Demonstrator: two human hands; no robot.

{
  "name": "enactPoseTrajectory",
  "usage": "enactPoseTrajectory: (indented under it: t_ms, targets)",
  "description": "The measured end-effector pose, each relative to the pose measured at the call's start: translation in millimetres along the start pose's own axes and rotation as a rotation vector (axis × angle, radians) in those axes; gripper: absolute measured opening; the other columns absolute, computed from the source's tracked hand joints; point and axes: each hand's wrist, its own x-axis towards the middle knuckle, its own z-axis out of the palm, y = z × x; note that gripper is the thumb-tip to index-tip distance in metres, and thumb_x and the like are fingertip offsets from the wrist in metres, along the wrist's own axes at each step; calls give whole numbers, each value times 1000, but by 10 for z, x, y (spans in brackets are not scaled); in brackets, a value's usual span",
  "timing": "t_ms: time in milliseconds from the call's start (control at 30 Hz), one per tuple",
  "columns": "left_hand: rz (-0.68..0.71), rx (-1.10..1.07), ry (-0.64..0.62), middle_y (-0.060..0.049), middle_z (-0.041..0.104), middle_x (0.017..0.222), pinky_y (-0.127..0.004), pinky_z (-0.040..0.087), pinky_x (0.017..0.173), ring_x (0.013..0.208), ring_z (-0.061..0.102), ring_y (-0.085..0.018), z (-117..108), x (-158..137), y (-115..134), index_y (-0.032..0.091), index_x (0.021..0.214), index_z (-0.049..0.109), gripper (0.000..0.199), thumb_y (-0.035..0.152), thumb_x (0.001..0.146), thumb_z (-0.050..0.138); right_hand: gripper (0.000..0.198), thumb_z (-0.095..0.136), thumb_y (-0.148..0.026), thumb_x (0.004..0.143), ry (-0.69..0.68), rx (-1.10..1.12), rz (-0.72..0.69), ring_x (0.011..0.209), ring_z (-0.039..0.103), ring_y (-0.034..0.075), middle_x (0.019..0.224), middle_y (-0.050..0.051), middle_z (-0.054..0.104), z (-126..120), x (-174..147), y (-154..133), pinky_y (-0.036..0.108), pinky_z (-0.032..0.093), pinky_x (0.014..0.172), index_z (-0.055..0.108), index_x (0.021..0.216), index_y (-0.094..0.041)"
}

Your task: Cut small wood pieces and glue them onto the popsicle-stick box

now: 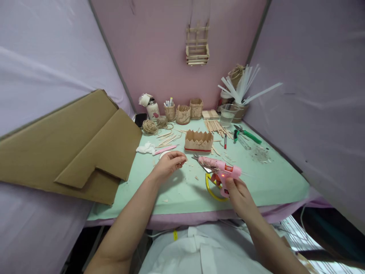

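Note:
My right hand is wrapped round the grip of a pink hot glue gun. A small orange light glows on its body, and its nozzle points left. My left hand is closed in a pinch left of the nozzle; what its fingertips hold is too small to make out. Scissors with yellow handles lie under the glue gun, partly hidden by it. Just beyond both hands stands a small wooden box with a jagged top edge and a red band along its base.
Wooden sticks, twine, a pink pen-like tool and green-handled pliers lie on the table. Decorated pots and a clear cup stand at the back. Folded cardboard leans at left.

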Motion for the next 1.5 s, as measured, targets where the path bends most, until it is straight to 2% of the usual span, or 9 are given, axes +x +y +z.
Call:
enactPoseTrajectory:
  t_ms: [233, 367, 667, 1067, 1500]
  targets:
    - [-4, 16, -34, -1, 56, 66, -23, 33, 58, 60, 46, -7, 11, -8, 4, 15, 69, 65, 18, 28, 62, 73, 56, 29, -60, 86, -26, -7, -4, 53, 44, 13, 66, 3, 55, 59, 9, -74, 23, 38, 48, 63, 84, -15]
    - [-10, 25, -42, 0, 54, 62, -23, 32, 56, 58, 45, -7, 10, -6, -2, 15, 69, 65, 20, 30, 60, 74, 57, 30, -60, 86, -11, -29, -8, 56, 47, 14, 67, 4, 57, 66, 12, -107, 24, 39, 49, 63, 84, -14]
    - [-12, 27, -39, -1, 55, 63, -23, 31, 57, 58, 44, -8, 11, -9, -4, 15, 69, 65, 18, 28, 62, 73, 53, 31, -57, 86, -22, -12, 4, 48, 40, 12, 60, 1, 51, 51, 6, -119, 23, 35, 44, 61, 78, -15]
    - [-5, 44, -52, 0, 53, 62, -23, 30, 56, 58, 43, -8, 4, -2, -14, 15, 69, 65, 18, 29, 62, 73, 52, 30, -59, 86, -30, -5, 27, 52, 43, 12, 64, 2, 52, 65, 3, -114, 23, 37, 47, 58, 75, -16]
    - [-4, 68, -30, -1, 54, 63, -23, 32, 57, 59, 43, -9, 11, -13, -2, 15, 69, 65, 17, 29, 63, 72, 50, 31, -58, 86, -55, 34, 47, 47, 38, 11, 59, -1, 45, 56, -6, -116, 22, 33, 43, 55, 73, -17]
